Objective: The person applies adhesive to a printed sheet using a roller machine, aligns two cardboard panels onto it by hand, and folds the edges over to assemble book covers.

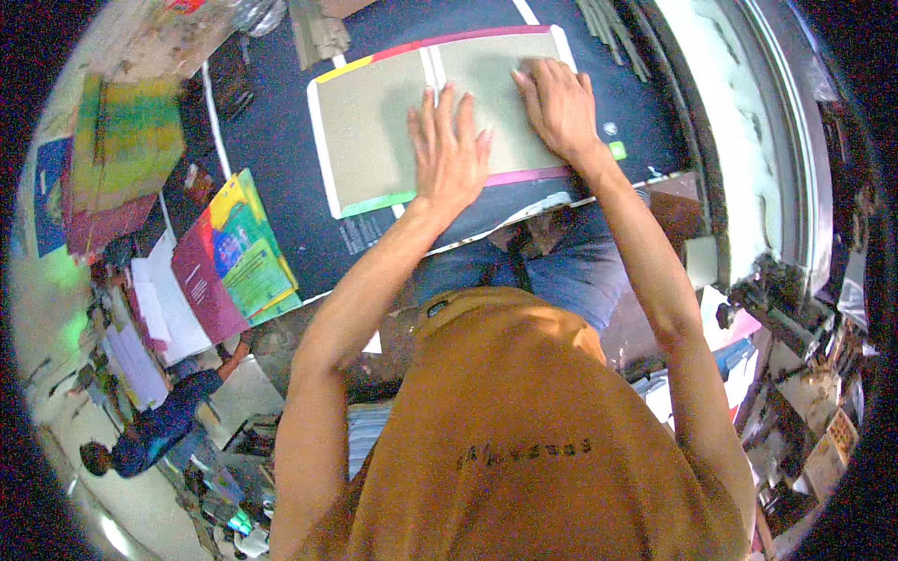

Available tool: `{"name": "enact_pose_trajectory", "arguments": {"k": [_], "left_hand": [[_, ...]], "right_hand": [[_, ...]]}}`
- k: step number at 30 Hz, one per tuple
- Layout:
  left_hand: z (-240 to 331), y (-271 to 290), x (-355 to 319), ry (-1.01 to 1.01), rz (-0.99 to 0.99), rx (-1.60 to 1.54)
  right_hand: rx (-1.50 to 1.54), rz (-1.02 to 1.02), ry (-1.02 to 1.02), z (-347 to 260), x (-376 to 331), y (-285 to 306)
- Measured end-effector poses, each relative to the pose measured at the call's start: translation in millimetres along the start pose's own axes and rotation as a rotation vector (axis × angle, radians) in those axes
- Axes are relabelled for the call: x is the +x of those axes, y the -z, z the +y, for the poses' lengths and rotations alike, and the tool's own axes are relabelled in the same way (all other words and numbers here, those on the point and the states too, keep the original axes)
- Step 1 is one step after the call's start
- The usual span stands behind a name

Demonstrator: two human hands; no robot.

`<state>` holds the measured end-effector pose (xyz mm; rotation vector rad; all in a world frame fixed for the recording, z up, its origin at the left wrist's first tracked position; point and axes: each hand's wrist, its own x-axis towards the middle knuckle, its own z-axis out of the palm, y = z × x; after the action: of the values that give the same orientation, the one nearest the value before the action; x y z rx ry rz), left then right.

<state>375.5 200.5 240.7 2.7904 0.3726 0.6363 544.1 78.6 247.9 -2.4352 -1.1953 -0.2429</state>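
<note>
Left hand (447, 150) and right hand (559, 105) lie flat, fingers spread, palms down on grey boards (374, 122) on dark table (271, 140). Neither grip closes on anything.

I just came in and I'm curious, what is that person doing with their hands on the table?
A person in an orange shirt is leaning over a dark table and pressing both hands flat on two grey-green boards that lie side by side on a bigger sheet with colourful edges. The left hand covers the gap between the boards, and the right hand pushes down on the right board. A stack of bright printed sheets lies at the table's left edge. Another person stands farther off.
</note>
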Motion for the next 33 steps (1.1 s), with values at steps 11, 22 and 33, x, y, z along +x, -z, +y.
{"name": "enact_pose_trajectory", "arguments": {"k": [11, 22, 33], "left_hand": [[-7.7, -14.1, -7.3, 0.076, -0.104, 0.029], [-7.4, -10.5, -10.0, 0.068, 0.024, -0.127], [-32.5, 32.2, -55.4, 0.300, 0.462, -0.559]], "right_hand": [[0.414, 0.316, 0.378, -12.8, -36.1, 28.0], [-0.072, -0.222, 0.386, -47.1, 86.3, -70.8], [0.037, -0.040, 0.239, -61.4, 29.6, -55.9]]}}
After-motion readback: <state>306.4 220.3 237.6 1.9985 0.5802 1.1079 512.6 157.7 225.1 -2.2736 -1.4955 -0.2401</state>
